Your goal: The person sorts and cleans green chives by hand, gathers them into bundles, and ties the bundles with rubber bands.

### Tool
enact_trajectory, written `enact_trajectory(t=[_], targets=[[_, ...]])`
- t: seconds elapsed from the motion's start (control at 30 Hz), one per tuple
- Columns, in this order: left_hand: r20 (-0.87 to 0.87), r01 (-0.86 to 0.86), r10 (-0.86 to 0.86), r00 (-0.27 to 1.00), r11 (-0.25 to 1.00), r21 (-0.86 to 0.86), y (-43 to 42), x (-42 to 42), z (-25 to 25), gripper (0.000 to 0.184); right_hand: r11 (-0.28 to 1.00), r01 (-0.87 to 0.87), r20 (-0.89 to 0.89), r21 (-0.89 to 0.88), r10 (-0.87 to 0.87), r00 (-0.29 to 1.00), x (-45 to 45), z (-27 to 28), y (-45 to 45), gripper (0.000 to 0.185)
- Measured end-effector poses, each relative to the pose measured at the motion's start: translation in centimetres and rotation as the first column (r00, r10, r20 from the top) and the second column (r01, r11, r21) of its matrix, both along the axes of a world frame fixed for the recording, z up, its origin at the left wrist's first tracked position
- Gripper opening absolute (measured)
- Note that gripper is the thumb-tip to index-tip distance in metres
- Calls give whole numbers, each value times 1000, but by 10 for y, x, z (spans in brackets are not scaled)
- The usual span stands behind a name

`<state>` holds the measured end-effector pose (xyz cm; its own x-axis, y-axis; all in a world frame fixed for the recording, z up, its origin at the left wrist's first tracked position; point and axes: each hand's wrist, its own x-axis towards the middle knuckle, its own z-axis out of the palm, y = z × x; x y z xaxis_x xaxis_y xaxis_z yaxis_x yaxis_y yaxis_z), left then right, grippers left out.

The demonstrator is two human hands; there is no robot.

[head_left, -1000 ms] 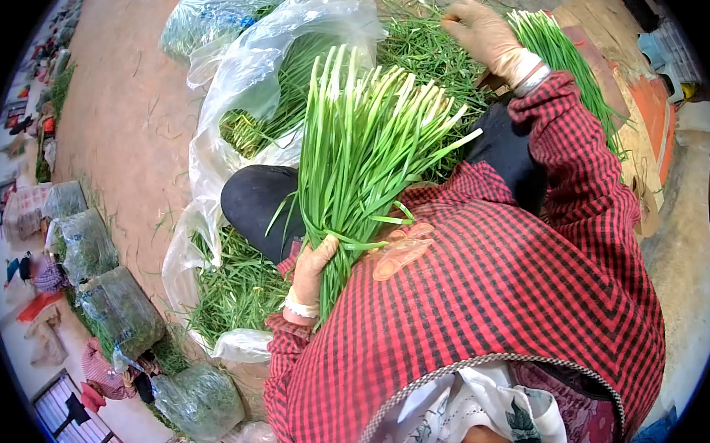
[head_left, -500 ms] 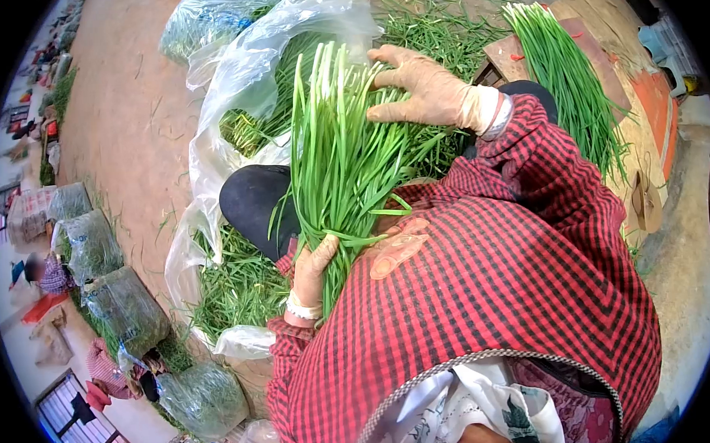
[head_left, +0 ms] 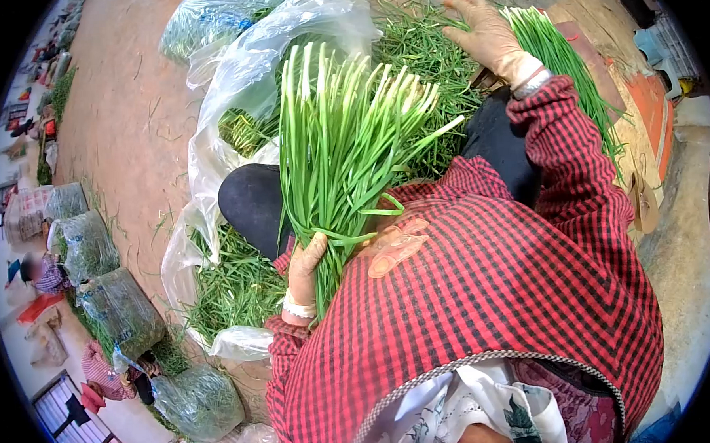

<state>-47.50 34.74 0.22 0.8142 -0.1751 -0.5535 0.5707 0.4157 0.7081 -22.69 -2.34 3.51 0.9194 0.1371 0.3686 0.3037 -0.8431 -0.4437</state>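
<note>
My left hand (head_left: 303, 273), in a thin pale glove, is wrapped round the leafy lower part of a bunch of garlic chives (head_left: 336, 159). The white stalk ends fan out at the top, and one stalk sticks out to the right. A few leaves bend across the bunch just above my thumb. Up and to the right, apart from the bunch, is my gloved right hand (head_left: 486, 38), fingers spread and nothing in them. It is nearest to a second pile of chives (head_left: 558, 62), which lies on a brown board (head_left: 593, 61) and is partly hidden by my hand and sleeve.
An open clear plastic bag (head_left: 226, 77) with more greens lies to the left. Loose green leaves (head_left: 435, 56) cover the floor ahead. Several plastic-wrapped bales (head_left: 121, 307) line the left side, where other people (head_left: 100, 367) sit. A low orange-sided surface (head_left: 658, 121) is at right.
My right hand has moved away from the top of the bunch, up and to the right. The stalk ends now fan wider. My left hand keeps its hold.
</note>
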Motion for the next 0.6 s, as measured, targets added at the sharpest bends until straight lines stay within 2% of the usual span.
enact_trajectory(t=[0.03, 0.07, 0.1, 0.13, 0.17, 0.23, 0.3, 0.37, 0.43, 0.47, 0.5, 0.53, 0.6], targets=[[1, -2, 2, 1000, 1000, -3, 0, 1, -1, 50, 983, 46, 227, -176, -5, 974, -4, 12, 6, 31], [25, 29, -30, 999, 999, 20, 1, 3, -2, 50, 984, -163, 146, -67, 171, 974, -11, 23, 16, 32], [46, 62, -64, 997, 997, 43, 2, 4, -3, 49, 985, -160, 143, -69, 169, 975, -23, 34, 33, 32], [0, 64, -64, 998, 997, -32, 0, 6, 3, 45, 938, -314, 68, -147, 326, 943, -35, 43, 50, 32], [0, 70, -70, 998, 997, -32, -4, 8, 14, 45, 861, -462, -16, -211, 469, 883, -44, 48, 64, 32], [45, 84, -94, 995, 980, 180, -12, 12, 30, 41, 834, -477, -19, -279, 491, 871, -54, 38, 84, 31], [22, 104, -108, 994, 985, 135, -7, 9, 25, 41, 852, -453, -14, -261, 466, 885, -49, 23, 86, 35], [71, 108, -125, 990, 972, 209, -6, 7, 21, 41, 928, -363, -284, -81, 328, 901, -41, 19, 85, 43], [62, 93, -105, 993, 980, 178, -6, 5, 20, 40, 930, -365, -278, -41, 341, 898, -34, 12, 86, 46], [56, 86, -95, 994, 985, 148, -6, 4, 20, 39, 934, -342, -504, 102, 345, 792, -30, 11, 84, 46], [54, 90, -99, 994, 985, 146, -6, 4, 19, 39, 933, -276, -691, 231, 357, 629, -26, 12, 82, 45], [60, 102, -111, 992, 984, 147, -7, 3, 19, 39, 897, -195, -704, 396, 433, 563, -24, 2, 80, 40], [66, 111, -121, 990, 983, 145, -9, 4, 18, 38, 872, -207, -656, 443, 473, 588, -24, 1, 71, 36]])
